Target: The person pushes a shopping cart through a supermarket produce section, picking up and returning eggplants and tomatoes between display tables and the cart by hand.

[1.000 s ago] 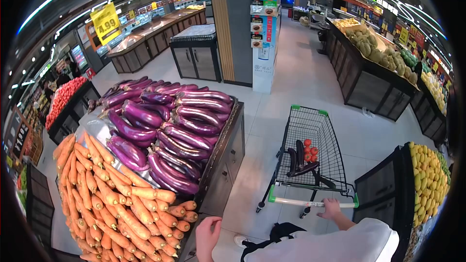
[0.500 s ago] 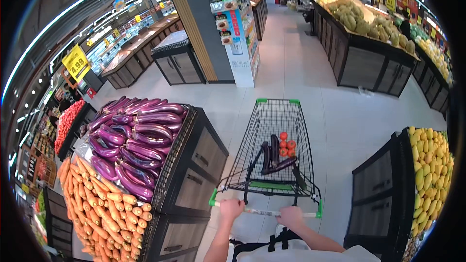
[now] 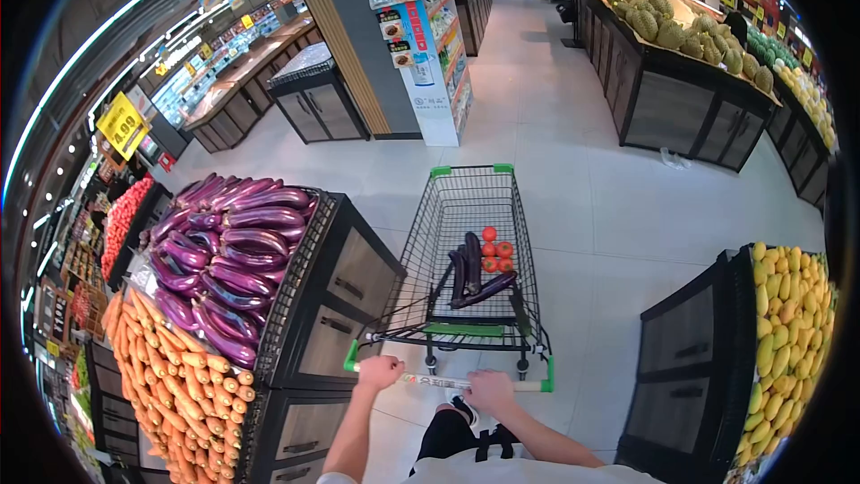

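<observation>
A black wire shopping cart (image 3: 417,251) with green corner pieces stands in front of me. My left hand (image 3: 381,372) is wrapped round the left part of its pale push handle (image 3: 434,381). Toward the handle's right end, my right hand (image 3: 490,390) grips the same bar. Inside the basket lie several long dark eggplants (image 3: 473,262), and just right of them is a cluster of red tomatoes (image 3: 489,250). The fingers of both hands are closed over the bar, partly hidden by the backs of the hands.
Close on the left is a stand heaped with purple eggplants (image 3: 260,239) and carrots (image 3: 184,385). A stand of yellow mangoes (image 3: 784,341) is at right. Ahead are a pillar (image 3: 345,45), a display rack (image 3: 430,81), a durian stand (image 3: 667,108) and a plastic scrap (image 3: 675,159) on the floor.
The cart and both hands have shifted left in view, nearer the eggplant stand. A shoe and dark trouser leg now show below the handle. Both hands keep their hold.
</observation>
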`<move>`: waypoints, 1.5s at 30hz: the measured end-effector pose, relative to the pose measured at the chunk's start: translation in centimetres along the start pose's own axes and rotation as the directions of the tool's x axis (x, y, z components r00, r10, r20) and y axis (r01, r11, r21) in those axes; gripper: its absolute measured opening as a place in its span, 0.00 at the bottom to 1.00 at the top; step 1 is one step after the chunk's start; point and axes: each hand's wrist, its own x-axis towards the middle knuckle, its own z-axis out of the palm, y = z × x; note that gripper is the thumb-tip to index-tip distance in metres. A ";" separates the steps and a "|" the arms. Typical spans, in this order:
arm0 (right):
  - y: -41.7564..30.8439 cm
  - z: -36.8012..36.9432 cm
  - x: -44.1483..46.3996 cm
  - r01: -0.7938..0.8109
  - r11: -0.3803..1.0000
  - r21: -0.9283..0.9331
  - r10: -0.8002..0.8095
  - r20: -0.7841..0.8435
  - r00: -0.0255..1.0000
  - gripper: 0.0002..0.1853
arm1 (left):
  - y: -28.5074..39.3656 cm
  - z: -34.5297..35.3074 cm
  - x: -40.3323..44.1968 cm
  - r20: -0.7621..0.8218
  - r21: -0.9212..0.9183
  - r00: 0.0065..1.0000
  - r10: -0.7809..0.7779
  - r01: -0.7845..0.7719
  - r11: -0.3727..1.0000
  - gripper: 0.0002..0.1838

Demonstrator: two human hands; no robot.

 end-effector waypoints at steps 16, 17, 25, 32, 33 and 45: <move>7.6 -7.2 18.8 0.246 0.946 -0.211 -0.247 0.025 0.969 0.14 | 1.2 -4.3 15.9 -0.038 -0.327 0.970 -0.241 0.215 0.920 0.19; 8.1 -8.1 20.1 0.251 0.946 -0.206 -0.247 0.046 0.968 0.13 | 1.8 -4.5 16.8 -0.037 -0.358 0.970 -0.240 0.212 0.909 0.19; 12.4 -13.8 33.6 0.186 0.923 -0.337 -0.045 0.388 0.921 0.20 | 3.9 -5.9 24.3 -0.257 -0.396 0.959 -0.120 0.009 0.918 0.15; 18.0 -16.1 45.1 0.295 0.907 -0.301 -0.019 0.671 0.741 0.28 | 6.6 -8.1 30.4 -0.305 -0.417 0.922 -0.236 0.094 0.904 0.11; 18.5 -16.3 45.9 0.322 0.906 -0.274 -0.051 0.686 0.726 0.28 | 7.2 -7.9 30.8 -0.296 -0.407 0.917 -0.266 0.131 0.904 0.11; 24.1 -20.0 59.3 0.488 0.839 -0.242 -0.261 0.608 0.750 0.22 | 13.0 -12.3 39.1 -0.413 -0.470 0.769 -0.488 0.279 0.837 0.10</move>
